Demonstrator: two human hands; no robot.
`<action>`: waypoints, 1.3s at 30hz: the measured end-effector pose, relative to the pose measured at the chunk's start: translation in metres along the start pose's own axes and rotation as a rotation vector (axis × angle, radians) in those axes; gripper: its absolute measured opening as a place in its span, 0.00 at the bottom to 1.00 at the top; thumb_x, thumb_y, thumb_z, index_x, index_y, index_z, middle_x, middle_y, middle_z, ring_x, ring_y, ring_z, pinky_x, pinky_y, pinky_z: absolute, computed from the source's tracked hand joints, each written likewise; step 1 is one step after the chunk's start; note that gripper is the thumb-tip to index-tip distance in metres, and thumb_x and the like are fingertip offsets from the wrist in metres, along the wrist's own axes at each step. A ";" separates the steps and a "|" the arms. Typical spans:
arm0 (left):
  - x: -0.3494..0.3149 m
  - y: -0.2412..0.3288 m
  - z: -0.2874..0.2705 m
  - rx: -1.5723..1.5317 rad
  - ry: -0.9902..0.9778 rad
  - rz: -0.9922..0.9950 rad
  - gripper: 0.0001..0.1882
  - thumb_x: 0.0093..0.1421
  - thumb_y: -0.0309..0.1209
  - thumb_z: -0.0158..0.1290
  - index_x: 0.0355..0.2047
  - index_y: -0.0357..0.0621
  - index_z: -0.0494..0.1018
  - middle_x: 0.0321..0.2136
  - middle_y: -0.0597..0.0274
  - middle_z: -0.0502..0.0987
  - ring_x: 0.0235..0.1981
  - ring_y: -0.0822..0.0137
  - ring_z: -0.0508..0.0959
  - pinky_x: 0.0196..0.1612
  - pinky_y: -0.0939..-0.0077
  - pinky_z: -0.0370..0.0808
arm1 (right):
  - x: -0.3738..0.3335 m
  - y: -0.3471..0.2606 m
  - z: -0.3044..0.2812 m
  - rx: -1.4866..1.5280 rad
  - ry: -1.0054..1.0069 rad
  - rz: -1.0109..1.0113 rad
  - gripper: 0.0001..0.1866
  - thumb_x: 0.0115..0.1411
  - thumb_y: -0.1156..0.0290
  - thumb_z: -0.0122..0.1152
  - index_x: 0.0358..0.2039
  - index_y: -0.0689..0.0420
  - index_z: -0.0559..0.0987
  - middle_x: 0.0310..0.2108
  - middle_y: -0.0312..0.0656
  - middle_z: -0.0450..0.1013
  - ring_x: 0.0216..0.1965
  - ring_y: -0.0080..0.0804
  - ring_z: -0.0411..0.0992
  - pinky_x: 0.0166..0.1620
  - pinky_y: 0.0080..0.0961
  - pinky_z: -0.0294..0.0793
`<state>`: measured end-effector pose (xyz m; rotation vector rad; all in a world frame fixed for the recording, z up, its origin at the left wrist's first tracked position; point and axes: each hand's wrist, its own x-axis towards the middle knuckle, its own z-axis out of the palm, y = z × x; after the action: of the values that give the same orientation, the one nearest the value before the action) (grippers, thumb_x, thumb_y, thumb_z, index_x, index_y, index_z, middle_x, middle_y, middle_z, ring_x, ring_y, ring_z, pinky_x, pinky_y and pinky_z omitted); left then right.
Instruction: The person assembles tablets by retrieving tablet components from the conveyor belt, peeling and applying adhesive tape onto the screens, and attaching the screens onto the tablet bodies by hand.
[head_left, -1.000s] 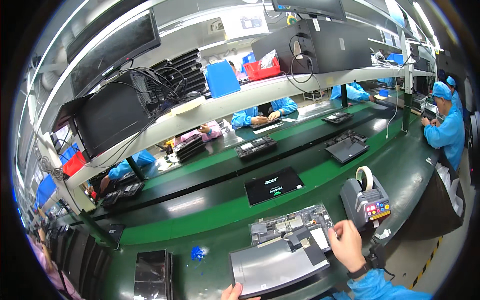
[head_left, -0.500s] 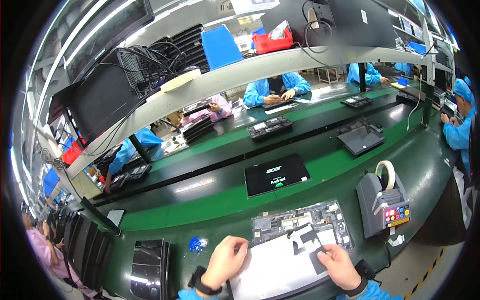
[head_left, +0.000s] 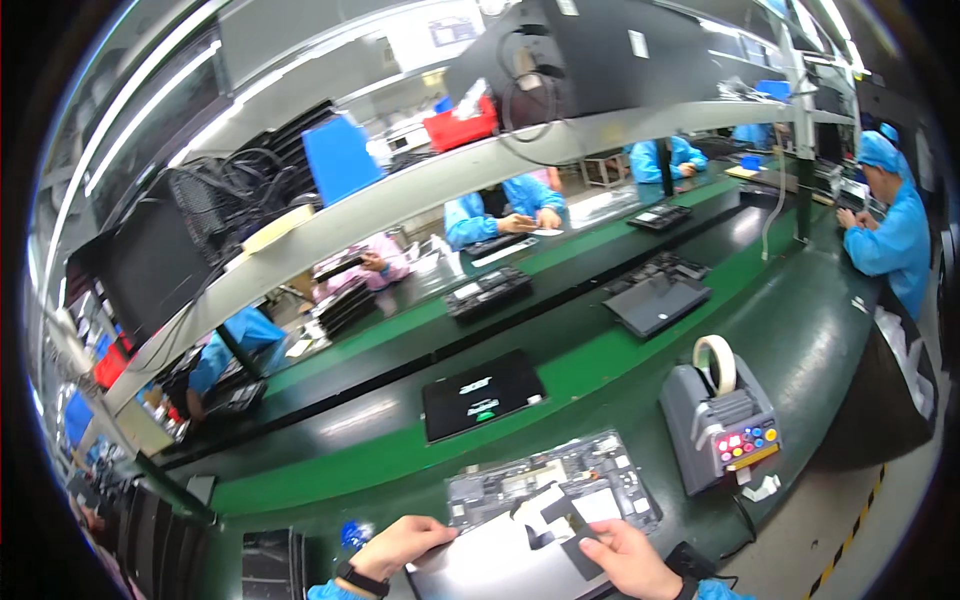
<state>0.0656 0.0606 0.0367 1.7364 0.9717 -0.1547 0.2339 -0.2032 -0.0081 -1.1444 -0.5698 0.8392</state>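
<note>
A silver panel [head_left: 480,565] lies in front of me, overlapping the near part of an opened laptop base [head_left: 560,470] with its circuit boards exposed. My left hand [head_left: 405,545] is closed at the panel's upper left corner, fingertips on its edge. My right hand [head_left: 632,562] pinches a flat dark grey piece [head_left: 583,552] at the panel's right side, thumb on top. Beside that piece, a white and black flap [head_left: 545,512] stands out from the panel. The undersides of both grips are hidden.
A grey tape dispenser [head_left: 720,425] stands right of the laptop base. A lit tablet-like screen [head_left: 483,395] lies beyond it on the green strip. Small blue bits [head_left: 354,535] and a stack of dark panels [head_left: 272,565] are at left. A shelf beam [head_left: 420,165] crosses above; co-workers sit beyond.
My view has swung right and tilted, so the scene sits further left and the bench things lower. My left fingers rest on the panel's corner; the right hand keeps its pinch.
</note>
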 end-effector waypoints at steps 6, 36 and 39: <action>-0.017 0.009 0.019 -0.020 0.230 0.081 0.15 0.58 0.36 0.56 0.21 0.37 0.71 0.15 0.66 0.72 0.14 0.77 0.68 0.17 0.82 0.63 | 0.003 -0.001 0.002 0.158 -0.038 0.013 0.13 0.61 0.74 0.54 0.46 0.63 0.68 0.31 0.36 0.73 0.32 0.18 0.70 0.33 0.14 0.69; -0.028 -0.019 -0.008 -0.092 0.715 0.598 0.08 0.55 0.30 0.56 0.30 0.37 0.73 0.24 0.65 0.74 0.28 0.73 0.73 0.32 0.81 0.70 | 0.003 -0.005 0.000 0.080 -0.031 0.015 0.12 0.61 0.74 0.53 0.45 0.64 0.69 0.30 0.35 0.73 0.30 0.17 0.69 0.33 0.14 0.69; 0.008 -0.104 -0.067 -0.037 0.797 0.261 0.12 0.57 0.33 0.54 0.23 0.37 0.76 0.14 0.70 0.73 0.13 0.80 0.66 0.15 0.81 0.60 | 0.004 0.001 0.001 0.092 -0.007 -0.036 0.13 0.61 0.74 0.54 0.45 0.64 0.69 0.30 0.37 0.73 0.30 0.19 0.70 0.32 0.15 0.69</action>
<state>-0.0221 0.1290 -0.0172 1.8964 1.2693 0.7718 0.2350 -0.1986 -0.0090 -1.0452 -0.5512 0.8307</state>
